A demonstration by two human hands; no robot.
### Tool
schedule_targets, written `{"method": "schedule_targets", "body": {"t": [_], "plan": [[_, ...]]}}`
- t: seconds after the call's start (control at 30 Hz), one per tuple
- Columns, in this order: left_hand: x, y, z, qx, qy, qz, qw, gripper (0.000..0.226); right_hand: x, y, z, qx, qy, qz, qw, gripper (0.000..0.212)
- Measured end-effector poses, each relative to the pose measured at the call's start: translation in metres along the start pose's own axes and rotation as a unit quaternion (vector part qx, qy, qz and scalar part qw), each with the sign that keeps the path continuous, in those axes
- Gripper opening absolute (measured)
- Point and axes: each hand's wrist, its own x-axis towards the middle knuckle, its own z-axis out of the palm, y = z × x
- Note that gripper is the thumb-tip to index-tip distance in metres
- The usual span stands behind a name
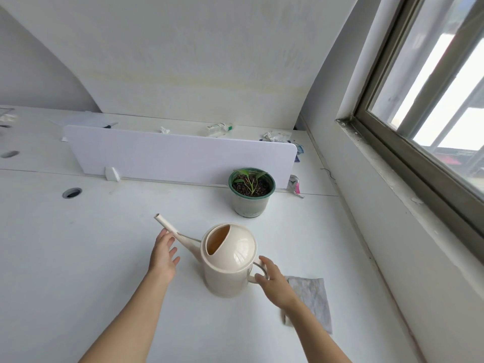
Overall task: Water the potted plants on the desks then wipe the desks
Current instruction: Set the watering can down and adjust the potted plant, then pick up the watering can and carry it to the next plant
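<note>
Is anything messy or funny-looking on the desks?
Yes. Crumpled paper and a bottle on its side litter the far desk behind the divider. The watering can stands upright; no spill shows.

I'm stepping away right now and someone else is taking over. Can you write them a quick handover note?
Left hand: open, beside the spout of the watering can, which stands upright on the desk.
Right hand: at the can's handle, grip unclear.
Potted plant: beyond the can, by the divider.
Cloth: flat on the desk, right of the can.
Done: no pouring or wiping shows.
Left: water the plant, then wipe the desk with the cloth.
</note>
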Motion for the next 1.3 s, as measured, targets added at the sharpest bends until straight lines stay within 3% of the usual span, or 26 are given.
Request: {"method": "schedule_targets", "body": {"t": [0.1, 0.23, 0.37, 0.53, 0.77, 0.97, 1.1, 1.3], "plan": [[0.002, 0.008, -0.003, 0.016, -0.022, -0.03, 0.999, 0.051, 0.002, 0.002, 0.003, -0.009, 0.005, 0.011, 1.0, 0.047], [0.002, 0.014, -0.002, 0.005, -0.064, -0.068, 0.996, 0.033, 0.009, 0.004, 0.005, -0.027, 0.019, 0.013, 0.999, 0.036], [-0.004, 0.013, -0.002, -0.034, -0.076, -0.059, 0.995, 0.027, 0.013, -0.001, -0.001, -0.071, 0.039, 0.012, 0.997, 0.008], [-0.019, 0.015, -0.013, -0.075, -0.081, -0.042, 0.993, 0.021, 0.005, -0.009, -0.016, -0.095, 0.014, -0.03, 0.995, 0.031], [-0.069, 0.023, -0.04, -0.156, -0.096, 0.007, 0.983, 0.029, -0.041, -0.041, -0.041, 0.045, 0.023, -0.114, 0.992, 0.011], [-0.121, 0.013, -0.067, -0.174, -0.11, 0.012, 0.979, 0.029, -0.086, -0.043, -0.037, 0.14, 0.009, -0.097, 0.985, 0.02], [-0.138, 0.01, -0.084, -0.173, -0.104, 0.011, 0.979, 0.039, -0.101, -0.041, -0.03, 0.137, -0.012, -0.097, 0.986, 0.017], [-0.188, -0.021, -0.121, -0.189, -0.021, 0.034, 0.981, 0.031, -0.125, -0.025, -0.014, 0.118, -0.071, -0.119, 0.983, 0.013]]}}
